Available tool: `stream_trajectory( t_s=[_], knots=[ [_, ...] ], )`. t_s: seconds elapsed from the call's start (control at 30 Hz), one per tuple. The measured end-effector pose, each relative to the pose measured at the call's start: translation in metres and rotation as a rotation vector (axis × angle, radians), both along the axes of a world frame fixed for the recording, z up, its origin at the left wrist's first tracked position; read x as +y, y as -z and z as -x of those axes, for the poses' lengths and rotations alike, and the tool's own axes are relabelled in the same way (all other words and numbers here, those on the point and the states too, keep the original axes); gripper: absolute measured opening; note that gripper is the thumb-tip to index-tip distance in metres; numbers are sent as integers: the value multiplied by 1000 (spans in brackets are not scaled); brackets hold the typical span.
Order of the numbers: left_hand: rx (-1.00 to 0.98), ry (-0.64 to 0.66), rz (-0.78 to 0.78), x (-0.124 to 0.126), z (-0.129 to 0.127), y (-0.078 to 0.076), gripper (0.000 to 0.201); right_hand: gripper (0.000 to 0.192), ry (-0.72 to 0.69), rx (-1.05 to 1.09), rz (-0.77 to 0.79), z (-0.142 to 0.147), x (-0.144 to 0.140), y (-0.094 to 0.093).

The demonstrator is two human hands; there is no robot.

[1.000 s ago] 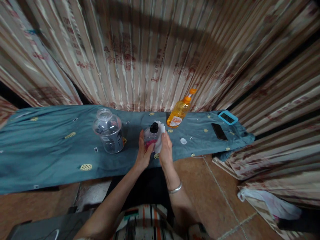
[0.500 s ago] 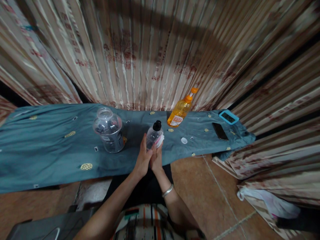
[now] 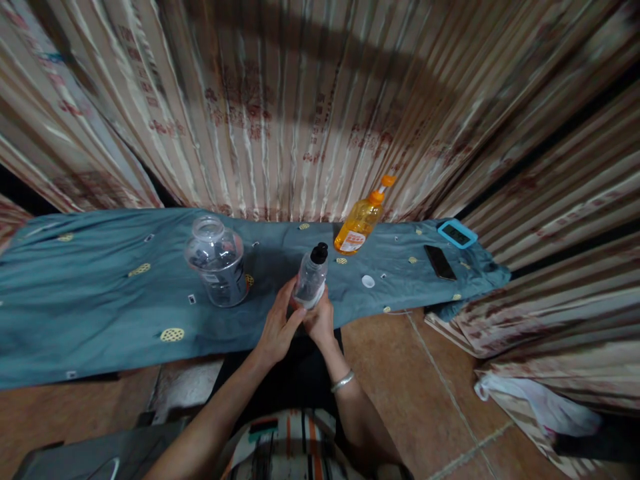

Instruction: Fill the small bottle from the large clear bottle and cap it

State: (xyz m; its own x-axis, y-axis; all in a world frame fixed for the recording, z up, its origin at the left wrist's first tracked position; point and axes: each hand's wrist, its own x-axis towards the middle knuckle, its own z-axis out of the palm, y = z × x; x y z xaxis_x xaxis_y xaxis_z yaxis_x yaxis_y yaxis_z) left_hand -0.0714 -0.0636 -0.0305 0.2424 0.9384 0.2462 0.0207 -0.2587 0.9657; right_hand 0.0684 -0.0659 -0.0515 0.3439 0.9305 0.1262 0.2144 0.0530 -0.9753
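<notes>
A small clear bottle [image 3: 312,273] with a black cap is held between my two hands above the front of the cloth-covered table. It leans a little to the right, and something white shows on its lower part. My left hand [image 3: 280,325] wraps its lower left side, thumb across the front. At the lower right, my right hand [image 3: 320,319] grips it, fingers partly hidden behind the bottle. To the left stands a large clear plastic jar [image 3: 220,267] without a lid. Behind and to the right is a pump bottle [image 3: 359,225] of orange liquid.
A small white round lid [image 3: 369,281] lies on the teal cloth [image 3: 110,287]. Farther right are a dark phone [image 3: 439,262] and a blue-framed digital clock [image 3: 457,234]. Pleated curtains [image 3: 280,113] hang behind the table.
The clear bottle has turned in my hands and shifted slightly right, its white part now lower at the front. My left hand's grip has moved slightly down; other things stay put.
</notes>
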Motion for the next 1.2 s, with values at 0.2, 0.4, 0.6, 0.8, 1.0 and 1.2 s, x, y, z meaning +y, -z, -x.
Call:
stream_trajectory(
  t_s=[0.2,0.4,0.6,0.8,1.0,1.2],
  knots=[
    [57,-85,53,41,-11,15,101,42,-85,-249,152,-29,-1,-11],
    [-47,64,197,72,-32,18,83,42,-120,-390,230,-53,6,-23],
    [-41,75,161,89,-59,16,69,42,-76,-530,296,-84,16,-29],
    [-1,44,156,102,-102,26,73,42,41,-670,394,-113,33,-37],
    [-37,24,131,112,-129,42,76,42,133,-766,476,-128,49,-49],
    [-47,26,89,119,-151,52,78,42,211,-833,505,-133,55,-48]
  ],
)
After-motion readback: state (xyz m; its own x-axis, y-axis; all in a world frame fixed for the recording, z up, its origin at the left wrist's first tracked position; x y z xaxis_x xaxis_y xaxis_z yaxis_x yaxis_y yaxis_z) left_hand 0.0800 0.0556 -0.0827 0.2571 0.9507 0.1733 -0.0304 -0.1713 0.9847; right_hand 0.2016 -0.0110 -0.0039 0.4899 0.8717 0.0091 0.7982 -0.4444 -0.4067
